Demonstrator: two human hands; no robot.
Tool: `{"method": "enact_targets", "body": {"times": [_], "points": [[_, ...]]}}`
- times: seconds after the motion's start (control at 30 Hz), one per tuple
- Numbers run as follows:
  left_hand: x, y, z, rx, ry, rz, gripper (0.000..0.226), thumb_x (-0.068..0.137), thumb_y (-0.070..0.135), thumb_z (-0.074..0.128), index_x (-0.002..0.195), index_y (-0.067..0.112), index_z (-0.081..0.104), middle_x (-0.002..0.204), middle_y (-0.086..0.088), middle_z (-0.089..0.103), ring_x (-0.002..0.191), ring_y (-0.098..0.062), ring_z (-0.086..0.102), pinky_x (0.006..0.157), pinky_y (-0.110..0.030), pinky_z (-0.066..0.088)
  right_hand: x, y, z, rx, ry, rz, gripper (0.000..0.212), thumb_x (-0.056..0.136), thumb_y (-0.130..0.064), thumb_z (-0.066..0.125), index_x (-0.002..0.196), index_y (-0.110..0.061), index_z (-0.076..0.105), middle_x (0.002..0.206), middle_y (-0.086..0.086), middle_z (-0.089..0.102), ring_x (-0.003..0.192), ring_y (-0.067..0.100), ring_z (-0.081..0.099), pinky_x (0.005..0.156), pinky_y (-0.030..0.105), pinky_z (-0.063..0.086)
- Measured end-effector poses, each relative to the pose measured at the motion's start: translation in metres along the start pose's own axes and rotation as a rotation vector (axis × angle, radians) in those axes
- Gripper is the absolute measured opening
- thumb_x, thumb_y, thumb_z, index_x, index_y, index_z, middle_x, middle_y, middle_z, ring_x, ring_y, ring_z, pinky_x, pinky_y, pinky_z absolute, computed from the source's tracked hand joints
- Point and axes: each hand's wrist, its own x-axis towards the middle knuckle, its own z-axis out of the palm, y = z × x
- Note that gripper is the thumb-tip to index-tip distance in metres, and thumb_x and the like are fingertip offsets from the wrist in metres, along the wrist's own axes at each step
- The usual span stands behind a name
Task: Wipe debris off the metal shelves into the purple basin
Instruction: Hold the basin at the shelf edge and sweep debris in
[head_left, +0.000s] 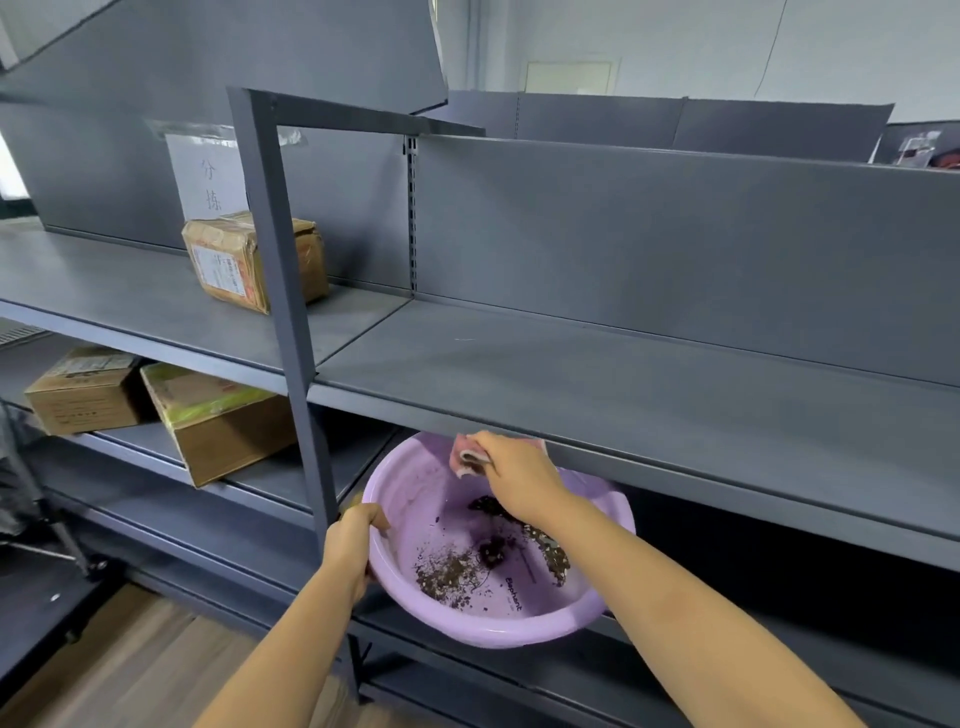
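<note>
Even soft indoor light, wide-angle bowing at edges, dark under-shelf shadow, slight blur

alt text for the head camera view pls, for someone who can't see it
A person's left hand grips the rim of a purple basin holding dark debris, just under a grey metal shelf, while the right hand pinches a pink cloth at the shelf's front edge. Cardboard boxes sit on shelves to the left.

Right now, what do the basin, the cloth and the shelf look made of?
Purple basin: looks like plastic, smooth, slightly glossy, printed logo inside. Cloth: pink, soft, folded under the right hand, probably microfibre or sponge cloth. Shelf: sheet metal, matte grey painted finish, folded front lip.
</note>
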Motion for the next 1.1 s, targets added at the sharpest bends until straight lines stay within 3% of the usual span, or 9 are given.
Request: {"method": "enact_targets", "body": {"times": [0.1, 0.2, 0.3, 0.63, 0.73, 0.83, 0.9, 1.03, 1.1], "points": [[-0.011, -0.011, 0.0, -0.004, 0.003, -0.001, 0.028, 0.063, 0.003, 0.051, 0.09, -0.003, 0.057, 0.089, -0.023, 0.059, 0.073, -0.035, 0.053, 0.056, -0.033, 0.045, -0.021, 0.004, -0.007, -0.064, 0.007, -0.034, 0.03, 0.096, -0.01, 0.039, 0.12, -0.021, 0.053, 0.127, 0.0, 0.058, 0.109, 0.025, 0.055, 0.074, 0.028, 0.031], [-0.031, -0.022, 0.001, -0.02, 0.018, 0.01, 0.024, 0.067, 0.002, 0.05, 0.09, -0.004, 0.057, 0.086, -0.022, 0.058, 0.069, -0.033, 0.052, 0.052, -0.03, 0.042, -0.043, 0.014, -0.009, -0.037, 0.019, -0.02, 0.03, 0.096, -0.012, 0.04, 0.121, -0.023, 0.052, 0.129, -0.001, 0.057, 0.112, 0.026, 0.054, 0.078, 0.028, 0.035], [-0.057, -0.038, 0.0, -0.037, 0.037, 0.006, 0.015, 0.07, 0.001, 0.05, 0.083, -0.001, 0.056, 0.084, -0.021, 0.057, 0.067, -0.033, 0.051, 0.051, -0.031, 0.041, -0.076, 0.025, -0.007, -0.019, 0.01, 0.039, 0.029, 0.096, -0.01, 0.04, 0.115, -0.027, 0.054, 0.12, -0.002, 0.062, 0.105, 0.024, 0.058, 0.088, 0.038, 0.046], [-0.169, -0.097, -0.023, -0.104, 0.116, -0.032, 0.009, 0.068, 0.002, 0.051, 0.076, 0.0, 0.055, 0.082, -0.019, 0.059, 0.07, -0.033, 0.052, 0.062, -0.038, 0.046, -0.187, 0.037, -0.025, -0.098, 0.084, 0.018, 0.026, 0.091, -0.014, 0.045, 0.099, -0.035, 0.057, 0.096, -0.01, 0.062, 0.084, 0.019, 0.057, 0.072, 0.036, 0.048], [-0.183, -0.094, -0.035, -0.108, 0.107, -0.011, 0.021, 0.061, 0.007, 0.053, 0.08, -0.001, 0.057, 0.086, -0.021, 0.061, 0.074, -0.035, 0.055, 0.071, -0.044, 0.05, -0.197, 0.037, -0.044, -0.125, 0.153, -0.02, 0.027, 0.091, -0.006, 0.044, 0.104, -0.026, 0.056, 0.105, -0.006, 0.061, 0.094, 0.02, 0.056, 0.071, 0.033, 0.041], [-0.176, -0.081, -0.043, -0.099, 0.058, 0.024, 0.072, 0.032, 0.02, 0.058, 0.1, -0.001, 0.062, 0.103, -0.025, 0.066, 0.086, -0.041, 0.061, 0.082, -0.059, 0.051, -0.201, 0.038, -0.067, -0.18, 0.221, -0.061, 0.031, 0.089, -0.003, 0.045, 0.109, -0.024, 0.057, 0.111, -0.007, 0.06, 0.1, 0.019, 0.056, 0.068, 0.028, 0.032], [-0.159, -0.074, -0.047, -0.098, 0.036, 0.045, 0.091, 0.023, 0.023, 0.058, 0.111, 0.001, 0.06, 0.111, -0.026, 0.064, 0.097, -0.045, 0.062, 0.081, -0.063, 0.05, -0.203, 0.041, -0.085, -0.245, 0.24, -0.062, 0.031, 0.092, -0.006, 0.046, 0.117, -0.021, 0.055, 0.118, -0.002, 0.06, 0.105, 0.02, 0.056, 0.077, 0.029, 0.039], [-0.167, -0.03, -0.038, -0.199, 0.056, 0.081, 0.096, 0.025, 0.019, 0.058, 0.121, 0.007, 0.056, 0.116, -0.02, 0.062, 0.102, -0.045, 0.059, 0.077, -0.06, 0.052, -0.196, 0.049, -0.117, -0.298, 0.292, -0.015, 0.029, 0.095, -0.014, 0.043, 0.12, -0.022, 0.054, 0.123, 0.0, 0.058, 0.109, 0.022, 0.055, 0.075, 0.029, 0.036], [-0.19, -0.002, -0.021, -0.244, 0.053, 0.108, 0.074, 0.045, 0.016, 0.058, 0.119, 0.01, 0.054, 0.112, -0.016, 0.06, 0.096, -0.04, 0.059, 0.073, -0.053, 0.055, -0.191, 0.055, -0.131, -0.289, 0.343, 0.007, 0.026, 0.094, -0.014, 0.045, 0.115, -0.024, 0.057, 0.118, -0.002, 0.06, 0.104, 0.022, 0.056, 0.069, 0.027, 0.03]]}}
